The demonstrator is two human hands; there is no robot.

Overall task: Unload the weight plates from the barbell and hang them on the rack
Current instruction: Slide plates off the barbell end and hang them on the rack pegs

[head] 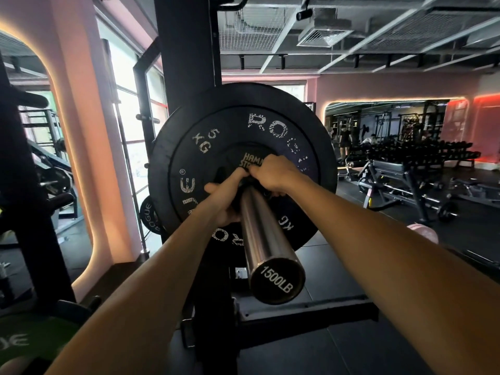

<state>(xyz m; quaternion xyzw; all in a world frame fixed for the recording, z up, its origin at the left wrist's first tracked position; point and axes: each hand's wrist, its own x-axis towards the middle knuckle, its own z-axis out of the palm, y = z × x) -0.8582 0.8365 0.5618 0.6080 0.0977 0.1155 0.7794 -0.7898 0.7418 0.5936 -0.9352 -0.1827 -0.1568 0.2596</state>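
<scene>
The steel barbell sleeve points toward me, its end cap reading 1500LB. A black 5 kg plate with white lettering sits on the sleeve in front of a larger black plate. A small black collar with white print sits at the hub against the 5 kg plate. My left hand and my right hand are both closed around that collar where the sleeve meets the plates. My fingers hide most of the collar.
The black rack upright rises just behind the plates, and its base frame lies on the floor below. A small black plate hangs low on the rack. A green plate sits at lower left. Benches and dumbbell racks stand at right.
</scene>
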